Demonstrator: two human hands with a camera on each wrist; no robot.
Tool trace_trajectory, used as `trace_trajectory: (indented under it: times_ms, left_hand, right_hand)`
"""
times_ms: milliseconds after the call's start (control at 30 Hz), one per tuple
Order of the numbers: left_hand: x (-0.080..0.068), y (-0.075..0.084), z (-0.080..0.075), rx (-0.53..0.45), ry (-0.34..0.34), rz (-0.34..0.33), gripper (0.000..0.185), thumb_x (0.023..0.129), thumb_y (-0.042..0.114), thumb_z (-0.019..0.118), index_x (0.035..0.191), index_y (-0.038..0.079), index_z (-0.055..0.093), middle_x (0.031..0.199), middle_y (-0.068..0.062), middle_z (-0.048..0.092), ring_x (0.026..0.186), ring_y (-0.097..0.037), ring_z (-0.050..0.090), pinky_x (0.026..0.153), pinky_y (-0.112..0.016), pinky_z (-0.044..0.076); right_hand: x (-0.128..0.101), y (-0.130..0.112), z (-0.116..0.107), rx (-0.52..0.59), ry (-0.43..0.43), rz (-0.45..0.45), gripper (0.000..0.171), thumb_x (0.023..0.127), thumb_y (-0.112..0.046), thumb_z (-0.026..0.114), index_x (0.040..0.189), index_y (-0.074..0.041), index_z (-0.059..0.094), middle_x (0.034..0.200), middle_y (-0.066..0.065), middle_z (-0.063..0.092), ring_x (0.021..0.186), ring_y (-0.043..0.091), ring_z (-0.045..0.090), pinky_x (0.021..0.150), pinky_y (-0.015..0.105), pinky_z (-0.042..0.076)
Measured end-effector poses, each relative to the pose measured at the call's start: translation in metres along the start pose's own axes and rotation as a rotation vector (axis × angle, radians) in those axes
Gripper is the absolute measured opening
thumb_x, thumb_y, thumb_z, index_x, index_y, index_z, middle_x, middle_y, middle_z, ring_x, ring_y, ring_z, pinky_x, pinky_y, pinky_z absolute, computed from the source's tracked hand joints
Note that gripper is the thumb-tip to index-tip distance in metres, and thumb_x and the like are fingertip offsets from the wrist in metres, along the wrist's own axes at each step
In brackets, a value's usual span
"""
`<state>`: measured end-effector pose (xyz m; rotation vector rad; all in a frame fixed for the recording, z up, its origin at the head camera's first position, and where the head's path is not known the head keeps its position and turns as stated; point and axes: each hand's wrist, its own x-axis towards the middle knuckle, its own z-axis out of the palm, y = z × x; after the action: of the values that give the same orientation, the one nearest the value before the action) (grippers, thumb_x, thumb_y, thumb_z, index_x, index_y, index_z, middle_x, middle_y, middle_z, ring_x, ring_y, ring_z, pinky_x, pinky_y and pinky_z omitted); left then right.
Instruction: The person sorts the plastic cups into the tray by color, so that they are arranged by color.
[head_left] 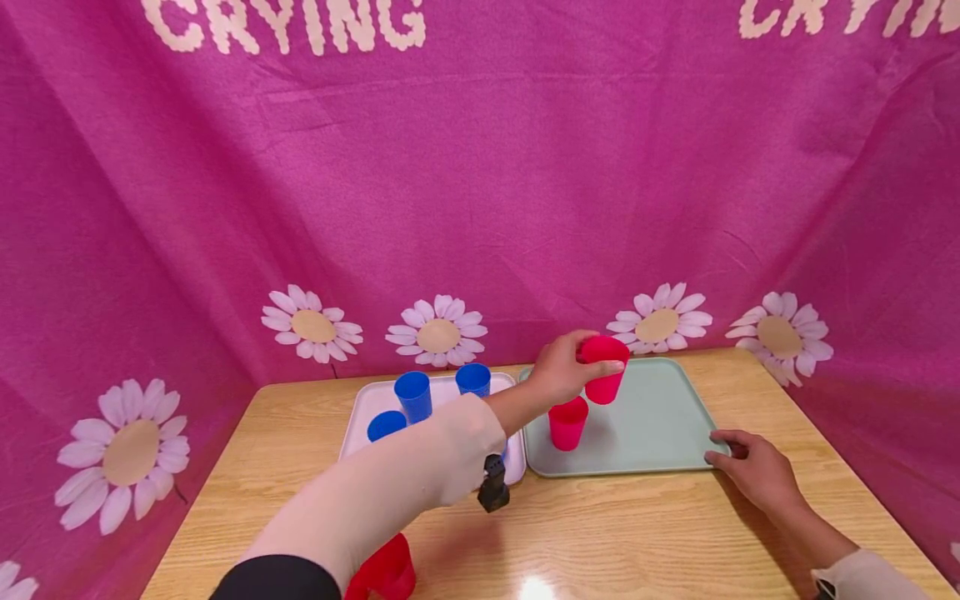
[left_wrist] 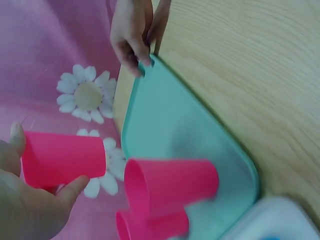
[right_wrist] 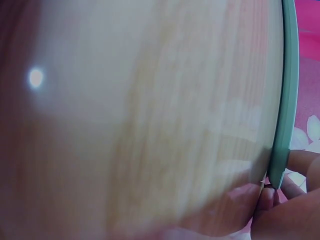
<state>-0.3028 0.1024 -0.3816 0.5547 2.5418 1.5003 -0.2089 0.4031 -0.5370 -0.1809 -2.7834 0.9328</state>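
My left hand [head_left: 558, 371] grips a red plastic cup [head_left: 606, 383] round its side, holding it over the pale green tray [head_left: 652, 425]. In the left wrist view, that cup [left_wrist: 65, 157] lies between the thumb and fingers, with two more red cups [left_wrist: 180, 182] on or over the tray. One red cup [head_left: 567, 427] shows on the tray's left part in the head view; the other is hidden there. At the tray's near right corner, my right hand [head_left: 759, 471] pinches the rim [right_wrist: 287, 115] between thumb and fingers.
A white tray [head_left: 367, 408] with several blue cups [head_left: 413, 396] stands left of the green one, partly behind my left sleeve. More red plastic [head_left: 393, 567] shows under the left forearm at the near edge. A pink flowered cloth [head_left: 480, 208] hangs behind the wooden table [head_left: 600, 533].
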Motion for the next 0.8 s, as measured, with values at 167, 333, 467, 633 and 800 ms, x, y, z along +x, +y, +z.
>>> trace_trajectory:
  times_ms: [167, 333, 467, 633, 800]
  left_hand:
    - [0.012, 0.007, 0.039, 0.038, 0.127, -0.093, 0.063, 0.084, 0.036, 0.086, 0.138, 0.016, 0.061, 0.111, 0.003, 0.067, 0.096, -0.013, 0.062, 0.072, -0.027, 0.057]
    - [0.025, 0.005, 0.068, 0.059, 0.237, -0.154, 0.057, 0.083, 0.035, 0.087, 0.13, 0.016, 0.062, 0.11, 0.003, 0.067, 0.102, -0.014, 0.062, 0.075, -0.028, 0.059]
    - [0.031, -0.001, 0.084, 0.047, 0.314, -0.17, 0.054, 0.082, 0.033, 0.088, 0.126, 0.015, 0.062, 0.111, 0.001, 0.068, 0.105, -0.017, 0.063, 0.081, -0.03, 0.059]
    - [0.038, -0.011, 0.099, 0.02, 0.388, -0.19, 0.059, 0.083, 0.032, 0.087, 0.13, 0.012, 0.059, 0.117, -0.003, 0.066, 0.112, -0.021, 0.062, 0.091, -0.034, 0.057]
    - [0.045, -0.017, 0.111, -0.015, 0.445, -0.243, 0.059, 0.083, 0.029, 0.088, 0.131, 0.009, 0.06, 0.117, -0.009, 0.066, 0.115, -0.025, 0.061, 0.097, -0.039, 0.055]
  right_hand:
    - [0.0, -0.002, 0.0, 0.006, -0.003, 0.01, 0.04, 0.09, -0.018, 0.079, 0.119, 0.007, 0.069, 0.111, 0.029, 0.069, 0.093, 0.031, 0.062, 0.077, 0.04, 0.047]
    - [-0.001, -0.004, -0.002, 0.004, -0.016, 0.022, 0.04, 0.091, -0.018, 0.078, 0.121, 0.007, 0.068, 0.109, 0.027, 0.069, 0.092, 0.029, 0.061, 0.076, 0.04, 0.047]
    - [0.0, -0.006, -0.004, 0.004, -0.024, 0.026, 0.041, 0.092, -0.019, 0.078, 0.121, 0.008, 0.068, 0.113, 0.03, 0.068, 0.095, 0.033, 0.062, 0.078, 0.041, 0.047]
    - [0.0, -0.006, -0.004, 0.0, -0.018, 0.02, 0.04, 0.091, -0.019, 0.079, 0.12, 0.007, 0.069, 0.111, 0.029, 0.069, 0.094, 0.03, 0.063, 0.077, 0.04, 0.046]
    - [0.001, -0.005, -0.004, 0.009, -0.035, 0.039, 0.04, 0.092, -0.019, 0.078, 0.121, 0.007, 0.068, 0.11, 0.028, 0.069, 0.093, 0.028, 0.061, 0.077, 0.039, 0.045]
